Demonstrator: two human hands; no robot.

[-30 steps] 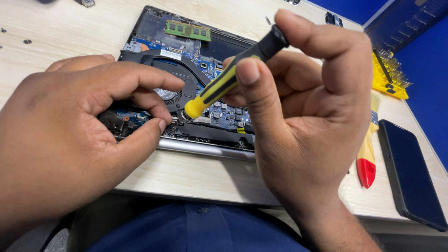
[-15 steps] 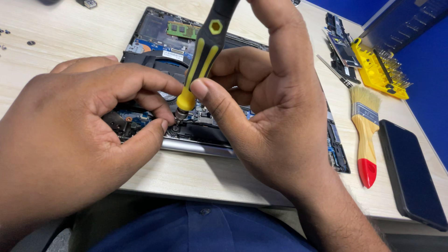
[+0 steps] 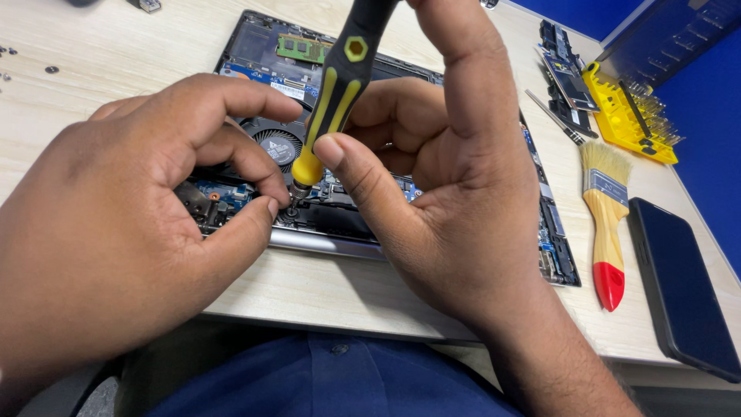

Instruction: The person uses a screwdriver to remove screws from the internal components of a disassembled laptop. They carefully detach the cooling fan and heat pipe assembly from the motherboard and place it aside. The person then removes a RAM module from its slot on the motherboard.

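- Screwdriver, black and yellow, stands near upright at frame centre, tip down on a screw at the near edge of the open laptop.
- My right hand has fingers closed round the handle, thumb pressed on the yellow collar.
- My left hand pinches thumb and forefinger shut beside the tip, touching the board.
- Laptop chassis holds a fan, green memory stick and blue boards.
- Yellow bit holder, upper right, holds rows of bits; loose boards lie just beside it.
- Pale wooden table carries a brush and dark phone at right, small screws at upper left.
- Blue wall at upper right.
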